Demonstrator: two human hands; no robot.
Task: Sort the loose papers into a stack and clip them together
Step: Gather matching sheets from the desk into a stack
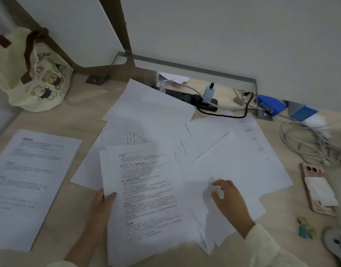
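Observation:
Loose white papers [237,162] lie fanned and overlapping across the middle of the desk [85,120]. My left hand [102,203] holds a few printed sheets [146,191] by their left edge, thumb on top. My right hand [229,197] rests on a blank sheet at the right, its fingers curled around something small and white that I cannot make out. A separate neat pile of printed pages [29,180] lies at the left. A small greenish clip-like thing [304,227] sits at the lower right.
A cream bear-print tote bag [31,74] stands at the back left. A black power strip [194,99] with plugs, a blue box [269,106] and tangled cables [310,143] line the back right. A pink phone [318,188] lies face down at the right.

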